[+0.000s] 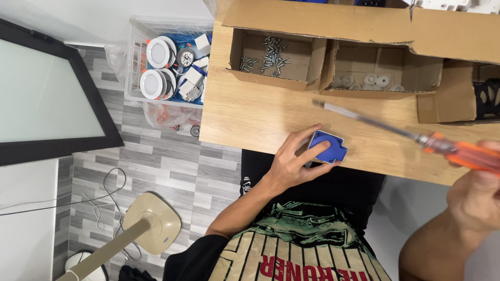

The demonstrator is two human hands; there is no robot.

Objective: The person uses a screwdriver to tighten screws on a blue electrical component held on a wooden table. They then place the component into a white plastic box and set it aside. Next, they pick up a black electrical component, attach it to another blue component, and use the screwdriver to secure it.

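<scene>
My left hand [292,160] grips a small blue square plastic part with a white edge [327,147] at the front edge of the wooden table [250,112]. Its fingers wrap the part's left side and thumb side. My right hand [476,191] at the right edge holds an orange-handled screwdriver [458,152]. The long metal shaft [364,119] points left and up over the table, its tip hovering above the blue part and behind it, apart from it.
A cardboard box holds loose screws [268,54] in one compartment and white washers [367,80] in the other. A clear bin of round white lamp fittings [166,65] stands on the floor left of the table. A black-framed panel [47,93] and a beige stand base [151,224] lie at left.
</scene>
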